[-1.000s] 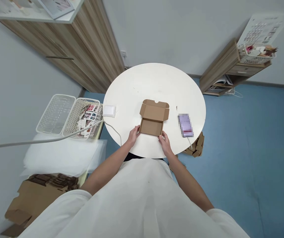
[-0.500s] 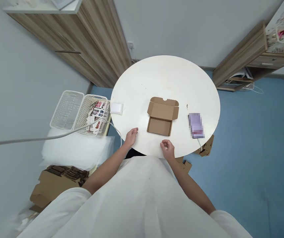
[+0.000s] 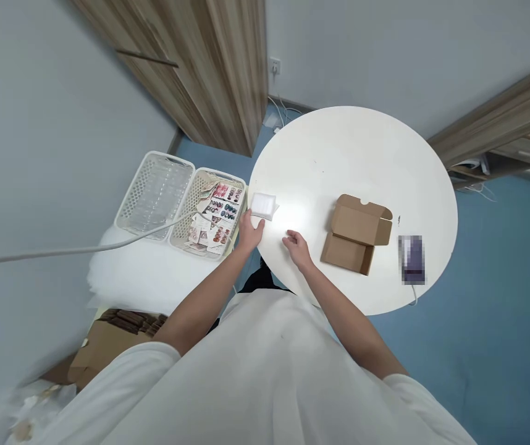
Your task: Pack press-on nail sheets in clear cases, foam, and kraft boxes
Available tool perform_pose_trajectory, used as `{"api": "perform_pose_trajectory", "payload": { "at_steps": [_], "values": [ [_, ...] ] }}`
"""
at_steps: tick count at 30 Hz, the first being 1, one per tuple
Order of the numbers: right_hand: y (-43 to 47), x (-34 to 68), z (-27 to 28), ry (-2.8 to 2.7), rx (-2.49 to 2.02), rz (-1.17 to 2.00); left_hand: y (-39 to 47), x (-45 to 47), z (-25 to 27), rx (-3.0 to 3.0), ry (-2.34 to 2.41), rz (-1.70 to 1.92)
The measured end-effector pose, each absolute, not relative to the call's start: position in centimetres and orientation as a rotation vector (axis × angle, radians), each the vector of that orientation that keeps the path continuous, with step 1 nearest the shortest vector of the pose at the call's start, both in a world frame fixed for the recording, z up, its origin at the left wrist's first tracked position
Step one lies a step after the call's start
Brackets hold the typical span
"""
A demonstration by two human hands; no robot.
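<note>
My left hand [image 3: 250, 232] is at the left edge of the round white table, right below a small white stack [image 3: 263, 204] that looks like folded wrap or pads. Its thumb and fingers are spread apart at the near edge of the stack; whether they touch it I cannot tell. My right hand [image 3: 298, 248] hovers over the table to the right of the stack, fingers loosely bent and apart, holding nothing. Further right lies an open brown cardboard box [image 3: 356, 224], its lid folded back and its tray bare inside.
Left of the table [image 3: 353, 148] stand two white baskets, one with clear plastic cases [image 3: 163, 191], one with cards of coloured press-on nails [image 3: 221, 213]. A grey cable [image 3: 107, 248] crosses over them. A pixelated phone-like object [image 3: 412, 259] lies at right. Cardboard [image 3: 107, 349] is stacked lower left.
My view has turned left, so the table appears further right. Both hands have moved left, the left one up to the white stack, the right one away from the box.
</note>
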State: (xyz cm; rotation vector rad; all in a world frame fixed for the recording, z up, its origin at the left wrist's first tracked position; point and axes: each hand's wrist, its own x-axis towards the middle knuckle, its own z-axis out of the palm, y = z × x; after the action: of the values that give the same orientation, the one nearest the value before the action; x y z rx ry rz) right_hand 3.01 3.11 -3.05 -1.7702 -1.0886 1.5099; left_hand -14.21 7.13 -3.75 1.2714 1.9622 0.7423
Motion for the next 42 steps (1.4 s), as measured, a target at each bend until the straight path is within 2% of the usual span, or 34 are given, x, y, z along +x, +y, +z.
{"api": "perform_pose_trajectory", "payload": {
  "at_steps": [9,16,23,28,35,42],
  "values": [
    [8.9,-1.5,-3.1,-0.977,-1.930,1.341,9.8,-14.5,-4.3,1.437,1.895,0.503],
    [10.2,-2.3,-3.9,-1.018,-1.946,1.253,8.5,-14.1,-4.5,1.476,1.760,0.652],
    [7.4,1.1,-4.9,-1.017,-1.940,1.258,6.9,-13.5,-5.3,1.052,1.617,0.792],
    [4.6,3.4,-4.3,-0.975,-1.907,1.304,4.8,-12.2,-5.0,0.956,1.584,0.830],
    [1.4,8.5,-1.3,-0.993,-1.707,1.271,2.8,-7.6,-2.1,1.080,1.542,0.859],
    [-1.0,16.0,0.8,-1.110,-1.768,0.947,2.8,0.2,0.3,1.466,1.521,0.690]
  ]
}}
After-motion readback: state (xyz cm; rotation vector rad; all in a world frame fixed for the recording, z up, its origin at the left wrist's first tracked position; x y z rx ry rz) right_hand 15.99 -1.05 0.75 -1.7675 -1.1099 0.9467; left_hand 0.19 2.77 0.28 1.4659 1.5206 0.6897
